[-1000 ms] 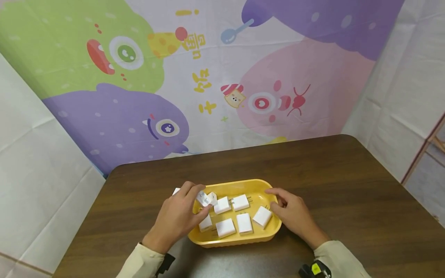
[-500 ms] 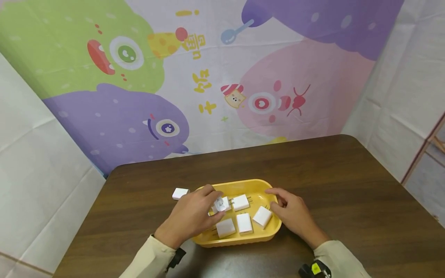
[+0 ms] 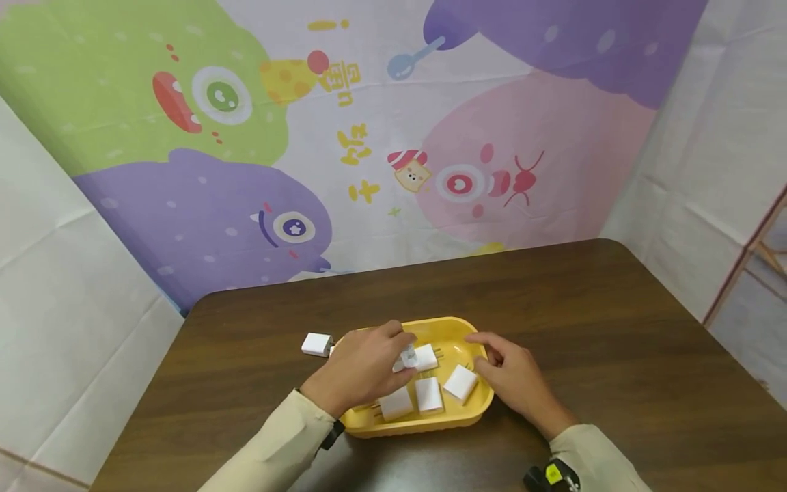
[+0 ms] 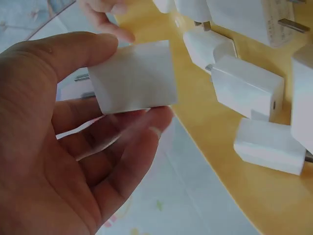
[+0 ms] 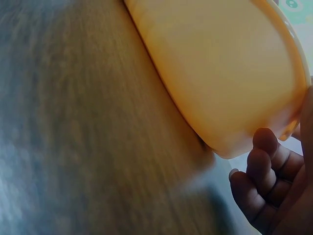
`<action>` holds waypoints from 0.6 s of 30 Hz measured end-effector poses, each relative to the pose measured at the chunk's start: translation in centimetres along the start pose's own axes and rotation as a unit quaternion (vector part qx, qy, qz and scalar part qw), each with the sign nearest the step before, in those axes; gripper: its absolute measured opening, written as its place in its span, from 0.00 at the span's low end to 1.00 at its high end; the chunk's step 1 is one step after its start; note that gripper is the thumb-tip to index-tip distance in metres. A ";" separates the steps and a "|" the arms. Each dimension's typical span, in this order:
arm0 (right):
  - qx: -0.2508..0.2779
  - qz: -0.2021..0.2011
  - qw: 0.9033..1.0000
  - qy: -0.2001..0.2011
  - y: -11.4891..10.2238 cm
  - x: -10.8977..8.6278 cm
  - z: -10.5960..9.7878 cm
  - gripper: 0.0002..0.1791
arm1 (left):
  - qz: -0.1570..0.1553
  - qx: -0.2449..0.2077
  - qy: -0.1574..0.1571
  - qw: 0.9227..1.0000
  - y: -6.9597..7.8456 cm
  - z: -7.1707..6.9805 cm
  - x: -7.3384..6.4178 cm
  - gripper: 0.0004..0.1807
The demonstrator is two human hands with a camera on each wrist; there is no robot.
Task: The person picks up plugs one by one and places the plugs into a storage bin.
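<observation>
My left hand (image 3: 363, 369) is over the left and middle part of a yellow plastic tray (image 3: 424, 428). It pinches a white charger plug (image 4: 134, 77) between thumb and fingers, metal prongs toward the palm in the left wrist view. Something see-through shows near those fingers; its kind is unclear. Several more white charger plugs (image 3: 428, 395) lie loose in the tray, some hidden beneath the left hand. At the tray's right end, my right hand (image 3: 513, 376) holds the rim, its curled fingers (image 5: 264, 144) against the outer wall in the right wrist view.
One white charger plug (image 3: 316, 344) lies on the dark wooden table (image 3: 553, 294), just left of the tray. A printed cartoon cloth (image 3: 381, 260) hangs behind the table, and pale cloth panels (image 3: 67, 287) flank it.
From the tray's left end, my left hand has moved right to its middle with the plug. That uncovered the plug on the table. My right hand has stayed at the rim.
</observation>
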State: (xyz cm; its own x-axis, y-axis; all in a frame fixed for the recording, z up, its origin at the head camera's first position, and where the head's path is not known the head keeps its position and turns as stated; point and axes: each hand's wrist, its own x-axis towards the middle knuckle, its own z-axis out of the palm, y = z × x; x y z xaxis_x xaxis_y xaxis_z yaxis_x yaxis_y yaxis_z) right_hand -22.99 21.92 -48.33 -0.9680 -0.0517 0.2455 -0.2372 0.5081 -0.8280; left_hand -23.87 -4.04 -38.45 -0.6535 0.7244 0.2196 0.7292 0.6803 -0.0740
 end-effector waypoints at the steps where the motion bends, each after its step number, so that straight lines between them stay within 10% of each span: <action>1: 0.000 -0.001 1.000 0.001 0.0 0.0 0.0 0.18 | -0.004 -0.005 -0.014 1.000 0.1 0.0 0.4 0.25; 7: 0.000 0.000 1.000 0.001 0.2 0.0 0.0 0.18 | -0.033 -0.046 -0.070 0.996 1.0 0.4 2.4 0.32; 18: 0.022 0.002 1.000 -0.006 0.2 0.1 0.0 0.18 | -0.003 -0.032 -0.003 0.999 1.9 1.1 4.0 0.32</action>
State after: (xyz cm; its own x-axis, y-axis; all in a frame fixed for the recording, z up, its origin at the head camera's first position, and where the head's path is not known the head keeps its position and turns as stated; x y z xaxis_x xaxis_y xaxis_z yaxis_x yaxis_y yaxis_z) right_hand -23.12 22.07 -48.51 -0.9700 -0.0608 0.2353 -0.2357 0.4709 -0.8501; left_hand -25.30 0.27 -38.75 -0.6597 0.7205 0.2139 0.7360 0.6769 -0.0100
